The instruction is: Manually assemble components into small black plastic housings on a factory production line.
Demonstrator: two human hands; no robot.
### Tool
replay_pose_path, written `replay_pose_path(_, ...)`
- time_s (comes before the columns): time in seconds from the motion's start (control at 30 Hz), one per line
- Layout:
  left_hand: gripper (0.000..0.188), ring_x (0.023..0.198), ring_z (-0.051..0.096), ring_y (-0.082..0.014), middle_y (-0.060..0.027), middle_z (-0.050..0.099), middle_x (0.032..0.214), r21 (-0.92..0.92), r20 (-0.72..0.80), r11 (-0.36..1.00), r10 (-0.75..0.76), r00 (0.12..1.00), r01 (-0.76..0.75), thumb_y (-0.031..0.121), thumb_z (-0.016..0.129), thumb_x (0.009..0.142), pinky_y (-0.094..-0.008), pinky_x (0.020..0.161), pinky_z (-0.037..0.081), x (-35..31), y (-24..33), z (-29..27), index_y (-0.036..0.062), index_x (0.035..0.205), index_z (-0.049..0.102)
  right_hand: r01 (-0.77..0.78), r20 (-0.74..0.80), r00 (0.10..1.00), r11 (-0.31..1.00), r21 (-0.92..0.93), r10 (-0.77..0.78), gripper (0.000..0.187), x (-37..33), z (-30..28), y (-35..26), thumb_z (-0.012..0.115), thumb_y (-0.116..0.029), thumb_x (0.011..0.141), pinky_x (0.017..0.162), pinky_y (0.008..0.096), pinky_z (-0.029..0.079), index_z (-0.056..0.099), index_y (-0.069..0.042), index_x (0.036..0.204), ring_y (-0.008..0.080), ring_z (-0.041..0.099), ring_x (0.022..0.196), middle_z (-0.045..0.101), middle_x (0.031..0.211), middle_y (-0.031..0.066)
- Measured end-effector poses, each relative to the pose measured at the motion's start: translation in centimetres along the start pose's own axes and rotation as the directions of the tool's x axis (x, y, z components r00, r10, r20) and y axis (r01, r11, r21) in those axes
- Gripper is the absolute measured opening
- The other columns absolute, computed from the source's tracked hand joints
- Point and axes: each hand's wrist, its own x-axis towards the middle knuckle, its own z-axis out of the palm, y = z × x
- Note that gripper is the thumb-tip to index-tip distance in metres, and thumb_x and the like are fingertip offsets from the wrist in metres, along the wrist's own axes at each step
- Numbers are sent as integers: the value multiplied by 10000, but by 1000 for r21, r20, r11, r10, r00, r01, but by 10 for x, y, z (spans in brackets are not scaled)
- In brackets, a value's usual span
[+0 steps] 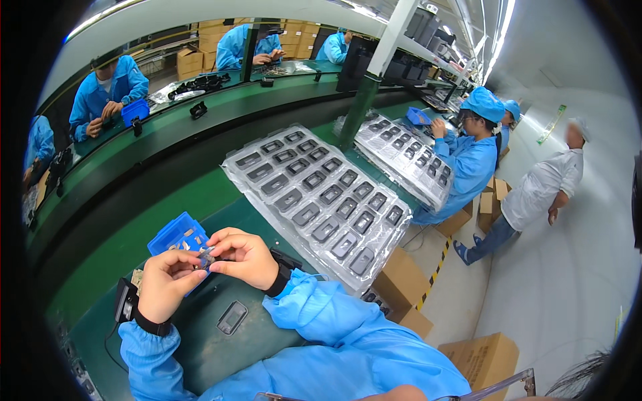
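My left hand (167, 284) and my right hand (244, 259) meet over the near side of the green table. Between their fingertips they pinch a small dark part with a greyish, shiny face (206, 256); its exact kind is hard to make out. Just beyond, and partly behind my fingers, stands a blue bin (162, 238) holding small beige pieces. On the tabletop nearer me lies a dark grey oblong housing (233, 317) with a window-like opening, touched by neither hand. Both wrists wear black bands, and a black device sits at the left one.
A clear plastic tray (235, 175) with rows of dark housings lies right of my hands. Another filled tray (374, 148) lies beyond a green post (361, 110). A conveyor (200, 144) crosses ahead. Co-workers (468, 144) sit around; cardboard boxes (408, 281) stand at right.
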Motion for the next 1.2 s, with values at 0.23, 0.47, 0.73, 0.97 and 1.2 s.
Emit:
replay_pose_path(0.23, 183, 888, 681, -131, -109, 714, 1005, 56, -113, 997, 65, 991, -59, -12, 798, 776, -263, 817, 564, -1, -6, -4, -33, 926, 694, -83, 59, 995, 995, 48, 80, 423, 5, 6, -14, 756, 80, 806, 991, 336, 507, 646, 7, 1207, 202, 589, 1176, 556, 1331, 128)
replay_pose_path(0.47, 242, 840, 714, -167, -89, 739, 888, 440, -21, 878, 221, 975, -189, 76, 835, 756, -296, 766, 571, -13, 8, 2, -21, 944, 717, -229, 100, 967, 972, -53, 233, 418, -5, -2, -25, 750, 90, 808, 980, 356, 537, 636, 48, 1208, 227, 645, 1115, 656, 1205, 145)
replay_pose_path(0.73, 314, 865, 724, -282, -105, 744, 942, 588, 11, 794, 184, 983, -155, 209, 855, 744, -343, 749, 579, -74, -34, 23, 32, 963, 715, -481, 166, 838, 848, -222, 520, 427, -48, -1, -33, 799, 48, 760, 984, 333, 491, 666, 9, 1164, 199, 626, 1111, 682, 1170, 105)
replay_pose_path(0.97, 402, 984, 700, -273, -90, 695, 1180, 772, 4, 596, 346, 938, -223, 304, 838, 757, -360, 785, 580, -112, -72, 27, 91, 1069, 699, -40, 347, 870, 750, -661, 352, 408, -39, -6, -19, 856, 9, 636, 953, 345, 461, 738, -59, 1020, 229, 599, 1040, 738, 1047, 55)
replay_pose_path(1.2, 406, 909, 685, -225, -50, 694, 1090, 807, 108, 504, 387, 916, -308, 312, 820, 767, -319, 728, 577, -107, -78, 28, 124, 1111, 713, -13, 387, 844, 736, -676, 371, 424, -36, -3, -17, 877, -57, 622, 901, 345, 483, 753, -93, 1026, 234, 585, 989, 746, 1020, 31)
